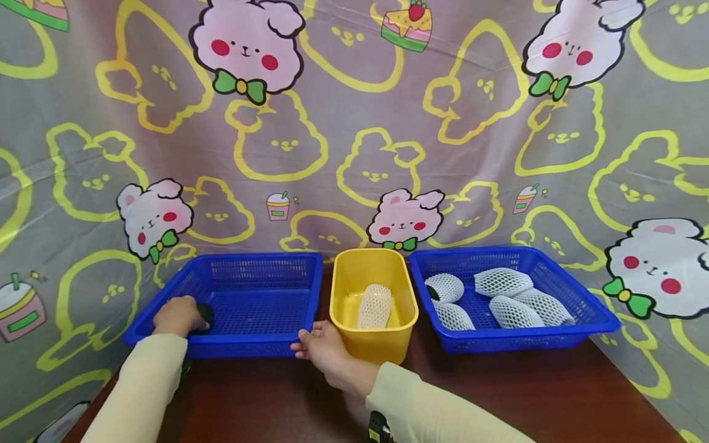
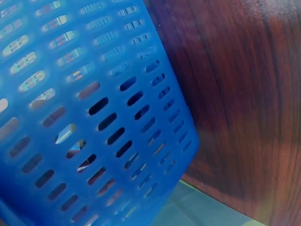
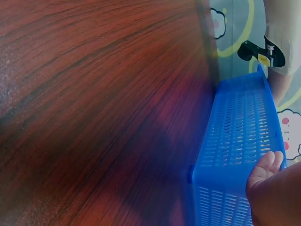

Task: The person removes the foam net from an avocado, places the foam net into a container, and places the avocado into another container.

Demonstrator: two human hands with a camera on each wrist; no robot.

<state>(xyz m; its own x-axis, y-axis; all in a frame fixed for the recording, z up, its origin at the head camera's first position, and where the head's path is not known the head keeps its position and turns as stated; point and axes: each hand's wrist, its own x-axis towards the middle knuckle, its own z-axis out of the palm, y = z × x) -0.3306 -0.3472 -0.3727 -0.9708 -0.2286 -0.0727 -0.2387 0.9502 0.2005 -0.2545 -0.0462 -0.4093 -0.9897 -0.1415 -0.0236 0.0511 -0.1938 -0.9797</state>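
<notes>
My left hand reaches over the near left side of the left blue basket and grips a dark green, rounded thing inside it. Most of that thing is hidden behind the fingers. With my right hand I hold the same basket's rim at its near right corner. In the right wrist view the fingers of the right hand lie at the rim, over the slotted wall. The left wrist view shows only the basket's slotted outer side and the tabletop, with the left hand out of sight.
Right of that basket stands a yellow bin with a whitish foam-net-wrapped item in it. Further right, a second blue basket holds several items in white foam nets. A patterned curtain hangs behind the brown table.
</notes>
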